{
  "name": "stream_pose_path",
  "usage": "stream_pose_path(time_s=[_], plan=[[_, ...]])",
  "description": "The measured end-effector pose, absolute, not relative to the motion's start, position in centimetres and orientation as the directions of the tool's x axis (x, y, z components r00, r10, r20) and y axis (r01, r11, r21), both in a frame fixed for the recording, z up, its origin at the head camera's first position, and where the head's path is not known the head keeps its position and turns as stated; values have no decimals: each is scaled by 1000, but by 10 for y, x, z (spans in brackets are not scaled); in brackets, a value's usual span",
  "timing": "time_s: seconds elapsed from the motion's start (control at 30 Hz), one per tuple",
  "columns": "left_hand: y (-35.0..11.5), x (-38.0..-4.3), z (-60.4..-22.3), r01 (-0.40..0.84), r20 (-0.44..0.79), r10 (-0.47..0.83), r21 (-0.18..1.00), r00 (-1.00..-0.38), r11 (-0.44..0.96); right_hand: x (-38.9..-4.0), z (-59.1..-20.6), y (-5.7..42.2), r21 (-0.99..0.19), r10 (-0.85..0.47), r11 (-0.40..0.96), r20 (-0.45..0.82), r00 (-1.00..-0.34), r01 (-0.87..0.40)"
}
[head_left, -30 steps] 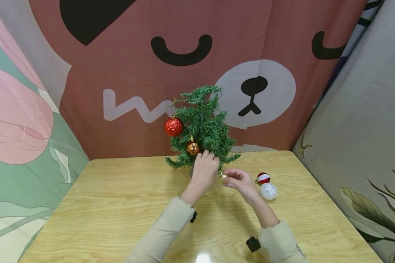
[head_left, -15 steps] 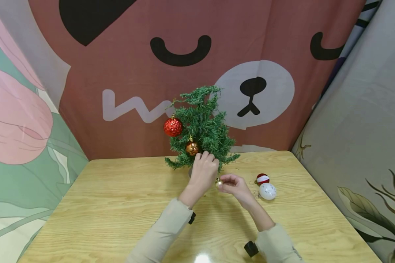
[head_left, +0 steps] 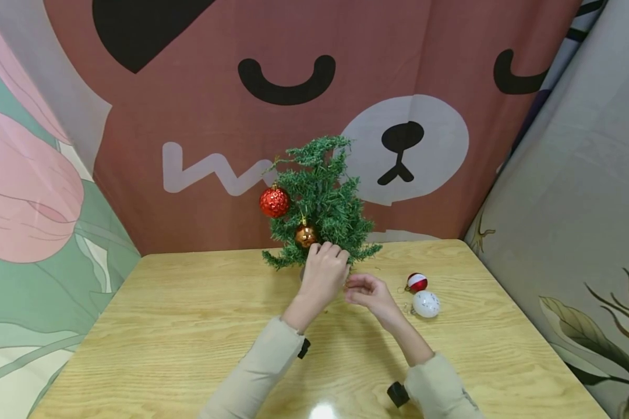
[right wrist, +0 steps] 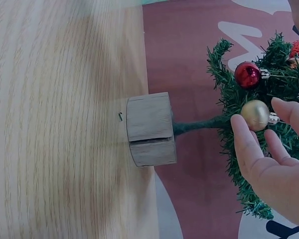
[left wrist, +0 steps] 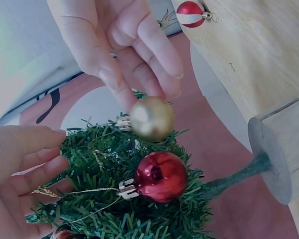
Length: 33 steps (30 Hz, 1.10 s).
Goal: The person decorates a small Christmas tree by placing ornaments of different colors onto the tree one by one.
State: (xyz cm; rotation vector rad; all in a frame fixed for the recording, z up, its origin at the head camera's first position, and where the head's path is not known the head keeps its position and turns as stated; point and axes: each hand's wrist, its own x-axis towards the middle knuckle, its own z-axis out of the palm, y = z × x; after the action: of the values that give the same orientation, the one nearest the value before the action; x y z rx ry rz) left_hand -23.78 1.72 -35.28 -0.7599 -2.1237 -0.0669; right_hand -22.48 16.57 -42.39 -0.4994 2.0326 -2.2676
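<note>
A small green Christmas tree [head_left: 327, 195] stands on the table. My left hand [head_left: 324, 269] is at its lower front branches; in the left wrist view its slightly bent fingers [left wrist: 40, 169] lie by the greenery and a gold thread, thumb and forefinger apart. A gold bauble [left wrist: 152, 119] hangs by the branches, somewhat blurred. Fingertips of my right hand [right wrist: 276, 172] are right at it, with the fingers spread loosely. A shiny red bauble [left wrist: 162, 177] hangs close by on a gold thread. From the head view, my hands hide both of these baubles.
Higher on the tree are a glittery red bauble [head_left: 275, 202] and a bronze bauble [head_left: 306, 235]. A red-and-white bauble [head_left: 417, 282] and a white speckled one [head_left: 426, 304] lie on the table at right. The tree has a wooden base [right wrist: 150, 130]. A printed curtain hangs behind.
My right hand has shifted slightly left toward the left hand, and the gold bauble has gone from view behind my hands. The red-and-white bauble has rolled a little. My left hand stays nearly in place.
</note>
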Motion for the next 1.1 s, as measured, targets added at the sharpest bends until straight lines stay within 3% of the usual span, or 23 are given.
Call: stream_pose_path(time_s=[0.27,0.73,1.1], plan=[[17,-237,-348,560,769,476,-189,-426,806,-224,-422,168,-983,-257,-118,170,-951,-144],[18,-233,-328,670,868,394,-100,-303,736,-214,-431,190,-986,-213,-61,164,-963,-154],[9,-234,-311,732,912,290,16,-290,682,-204,-432,211,-966,-174,-19,257,-951,-258]])
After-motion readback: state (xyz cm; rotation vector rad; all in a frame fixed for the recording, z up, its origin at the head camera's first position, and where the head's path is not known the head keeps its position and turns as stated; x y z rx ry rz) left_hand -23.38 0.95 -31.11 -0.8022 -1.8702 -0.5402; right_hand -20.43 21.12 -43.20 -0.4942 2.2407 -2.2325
